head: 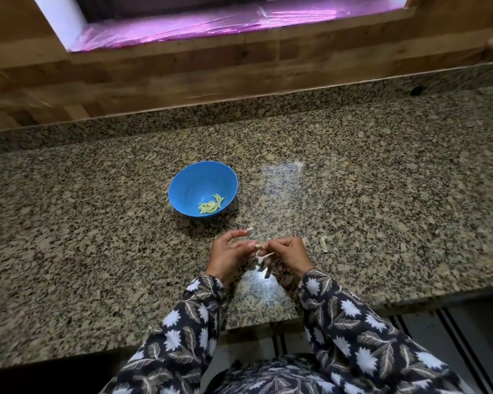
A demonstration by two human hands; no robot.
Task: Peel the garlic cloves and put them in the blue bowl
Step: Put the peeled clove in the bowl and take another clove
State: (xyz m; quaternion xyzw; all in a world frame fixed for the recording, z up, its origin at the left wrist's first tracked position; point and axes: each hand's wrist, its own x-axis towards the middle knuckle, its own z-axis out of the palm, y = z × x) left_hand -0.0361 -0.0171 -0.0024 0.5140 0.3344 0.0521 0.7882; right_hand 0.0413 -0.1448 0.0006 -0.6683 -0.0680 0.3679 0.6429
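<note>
Speckled granite countertop [382, 180], brown, black and cream, spanning the view.

- Blue bowl [194, 183]: upright on the countertop, at 11 o'clock from the hands and well apart from them.
- Peeled cloves [211, 206]: a small pale yellow-green heap inside the bowl, lying against its 5 o'clock side.
- Garlic clove [259, 246]: held above the countertop between the two hands, with thin whitish skin hanging below it.
- Left hand [228, 255]: fingers curled, fingertips pinching the clove from 9 o'clock.
- Right hand [289, 254]: fingers curled, fingertips pinching the same clove from 3 o'clock.
- Loose skin scrap [323, 243]: on the countertop at 3 o'clock, near the right hand.
- Leaf-patterned sleeves [353, 317]: dark, on both forearms.
- Wooden wall panel [182, 69]: at 12 o'clock.
</note>
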